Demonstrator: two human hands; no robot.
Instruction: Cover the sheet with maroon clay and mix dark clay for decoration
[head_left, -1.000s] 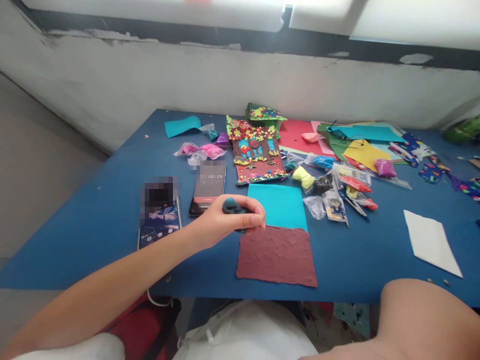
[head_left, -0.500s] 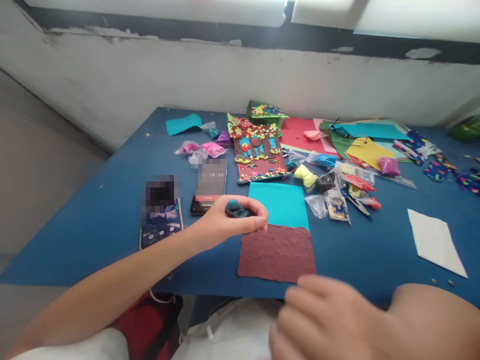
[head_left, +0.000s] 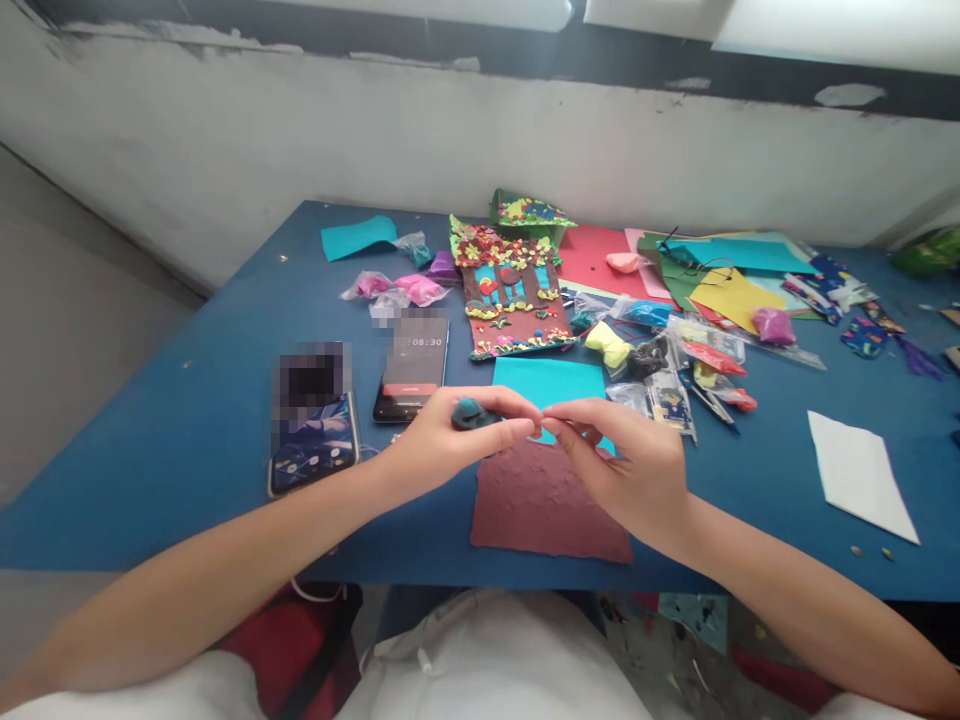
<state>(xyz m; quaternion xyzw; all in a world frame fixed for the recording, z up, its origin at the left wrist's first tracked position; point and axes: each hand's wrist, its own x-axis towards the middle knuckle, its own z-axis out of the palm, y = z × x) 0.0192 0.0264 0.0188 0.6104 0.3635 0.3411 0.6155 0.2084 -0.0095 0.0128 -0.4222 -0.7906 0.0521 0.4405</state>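
My left hand (head_left: 465, 425) is closed around a lump of dark teal clay (head_left: 474, 413), with thumb and forefinger pinched together. Its fingertips meet those of my right hand (head_left: 626, 455), which is also pinched; whatever lies between the right fingertips is too small to make out. Both hands hover over a blue sheet (head_left: 547, 375) whose near part is covered by a flat brown clay layer (head_left: 540, 505). Behind it lies a decorated clay picture (head_left: 514, 290) with trees and flowers.
Two phones (head_left: 412, 365) (head_left: 315, 440) lie on the left. Bagged clay (head_left: 649, 315), pens and coloured papers (head_left: 739, 300) crowd the back right. A white sheet (head_left: 862, 475) rests at the right, near two small bits. A wall (head_left: 375, 130) stands behind the table.
My right hand has moved up and forward from the near edge to meet my left fingertips. My left hand stays nearly in place with the teal clay. The view has shifted slightly.
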